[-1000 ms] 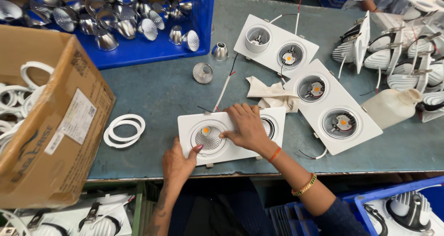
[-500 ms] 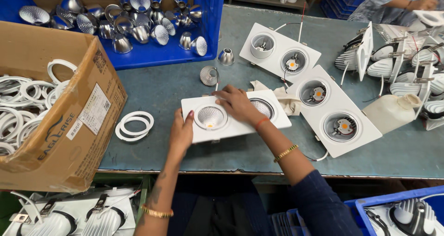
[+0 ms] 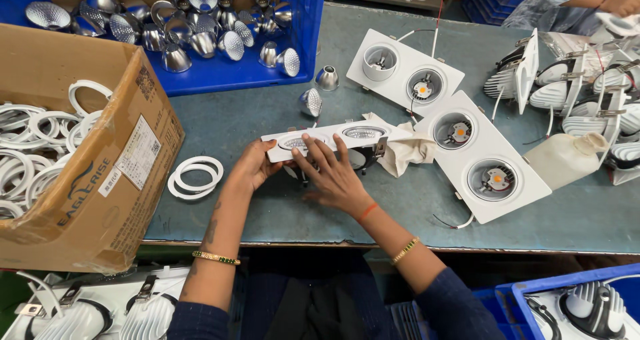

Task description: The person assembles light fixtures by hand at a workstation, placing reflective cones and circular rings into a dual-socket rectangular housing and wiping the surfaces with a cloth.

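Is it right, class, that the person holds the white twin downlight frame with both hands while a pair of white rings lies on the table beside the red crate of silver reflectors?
Not quite: the crate holding the silver reflectors is blue, not red, as the head view shows. The rest stands: the left hand and right hand hold the white twin downlight frame, and the white rings lie on the table nearby.

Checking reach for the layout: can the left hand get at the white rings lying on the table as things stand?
Probably yes, once freed: the left hand holds the white twin light frame, but the white rings lie just beside it on bare table, nothing between.
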